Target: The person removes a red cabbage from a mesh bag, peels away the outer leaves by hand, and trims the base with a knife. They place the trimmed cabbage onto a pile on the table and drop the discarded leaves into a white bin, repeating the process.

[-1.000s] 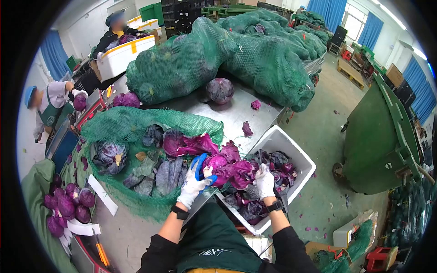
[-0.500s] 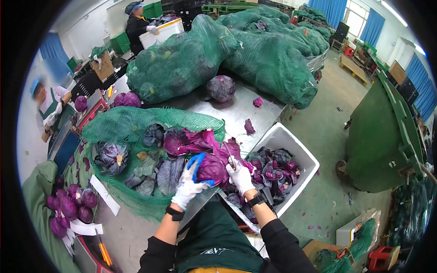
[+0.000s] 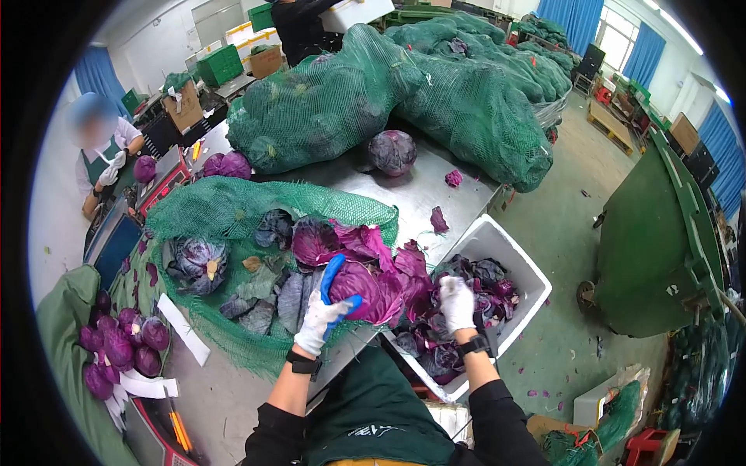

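My left hand (image 3: pixel 318 317), in a white glove with blue-coated fingers, is wrapped round the left side of a red cabbage (image 3: pixel 359 289). Loose purple leaves spread from the cabbage's right side. My right hand (image 3: pixel 457 304), white-gloved, is closed over the white foam box (image 3: pixel 531 311); whatever it may hold is hidden. Dark and purple cabbage leaves (image 3: pixel 497 289) fill much of that box. Beside my left hand, a green mesh bag (image 3: pixel 225 206) lies opened on the metal table, with a whole cabbage (image 3: pixel 198 264) and dark outer leaves on it.
Full green mesh sacks (image 3: pixel 318 109) and a loose cabbage (image 3: pixel 392 152) sit at the table's back. Several peeled cabbages (image 3: pixel 120 342) lie at left. A green wheeled bin (image 3: pixel 649 241) stands at right. One co-worker (image 3: pixel 105 155) is at left, another (image 3: pixel 299 27) behind the sacks.
My right hand has moved right, off the cabbage to above the foam box. The left hand keeps its hold, and leaves spread wider on the cabbage's right. The far co-worker has moved right with a white box.
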Demonstrator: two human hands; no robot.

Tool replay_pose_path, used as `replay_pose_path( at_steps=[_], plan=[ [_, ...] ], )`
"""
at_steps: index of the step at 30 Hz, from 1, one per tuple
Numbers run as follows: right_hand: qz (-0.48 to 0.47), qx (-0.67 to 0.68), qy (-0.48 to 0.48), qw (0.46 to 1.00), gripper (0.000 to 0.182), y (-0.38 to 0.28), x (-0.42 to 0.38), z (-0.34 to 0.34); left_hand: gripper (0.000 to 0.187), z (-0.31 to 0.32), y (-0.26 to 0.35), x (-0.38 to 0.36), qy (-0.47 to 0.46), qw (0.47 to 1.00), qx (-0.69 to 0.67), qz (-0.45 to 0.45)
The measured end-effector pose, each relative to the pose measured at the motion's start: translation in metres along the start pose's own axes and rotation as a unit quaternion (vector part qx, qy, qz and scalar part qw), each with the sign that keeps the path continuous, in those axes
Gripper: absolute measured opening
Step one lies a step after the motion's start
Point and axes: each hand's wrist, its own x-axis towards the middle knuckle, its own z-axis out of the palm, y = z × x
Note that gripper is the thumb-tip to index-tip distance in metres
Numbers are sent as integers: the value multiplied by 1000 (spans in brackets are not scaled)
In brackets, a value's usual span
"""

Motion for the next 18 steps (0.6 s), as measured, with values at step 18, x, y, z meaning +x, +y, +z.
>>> replay_pose_path(
  at_steps=[18],
  plan=[
    [-83,55,-156,983,12,-42,27,-3,103,0,-31,15,-153,973,166,39]
  ],
)
